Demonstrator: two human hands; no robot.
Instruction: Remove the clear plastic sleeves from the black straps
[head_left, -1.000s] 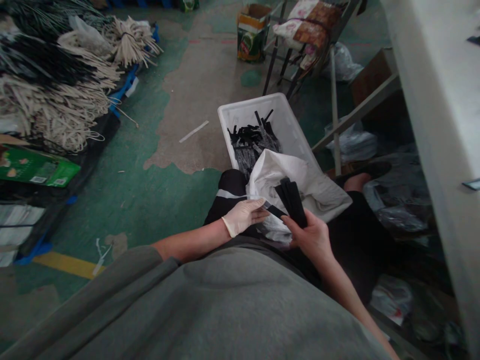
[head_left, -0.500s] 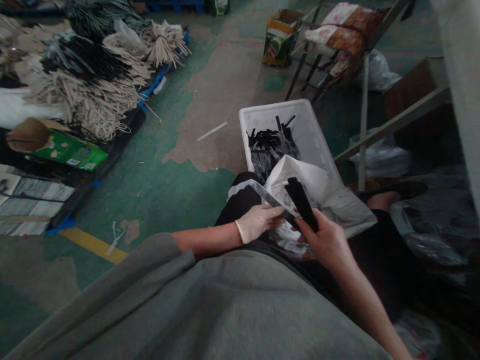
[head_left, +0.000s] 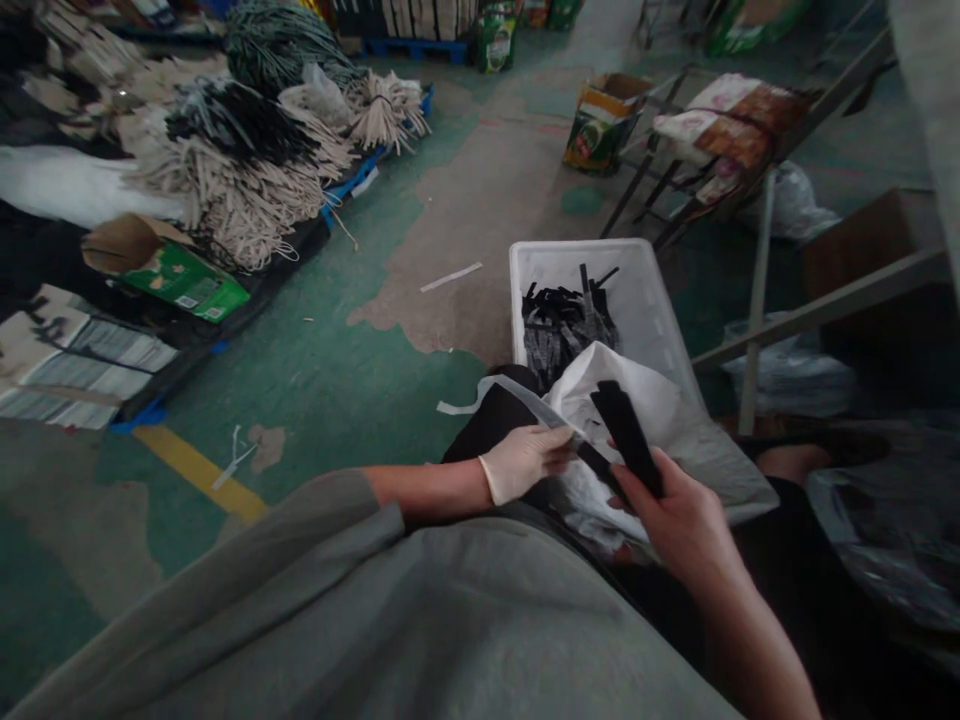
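My left hand (head_left: pixel 525 461), in a pale glove, pinches a translucent strip (head_left: pixel 525 393) whose loose end curls out over my knee. Bare of any glove, my right hand (head_left: pixel 679 505) is closed around black strips (head_left: pixel 626 430), several stacked together and pointing up. One more black strip (head_left: pixel 598 468) runs from its fingers to the left fingertips, where it meets the translucent one. Beneath both hands a white sack (head_left: pixel 660 400) lies across my lap. A white plastic bin (head_left: pixel 651 290) in front holds a heap of black and grey strips (head_left: pixel 562 325).
Bundles of beige cord (head_left: pixel 240 205) and a green carton (head_left: pixel 199 283) rest on a pallet at left. A metal-framed chair (head_left: pixel 660 190) with a tied cushion stands beyond the bin, beside an orange-green box (head_left: pixel 600 120). A pale strip (head_left: pixel 451 277) lies on the floor.
The view has shifted, so the scene sits lower and mostly further right. The translucent strip's free end now extends further left of my knee. Both hands keep their hold.
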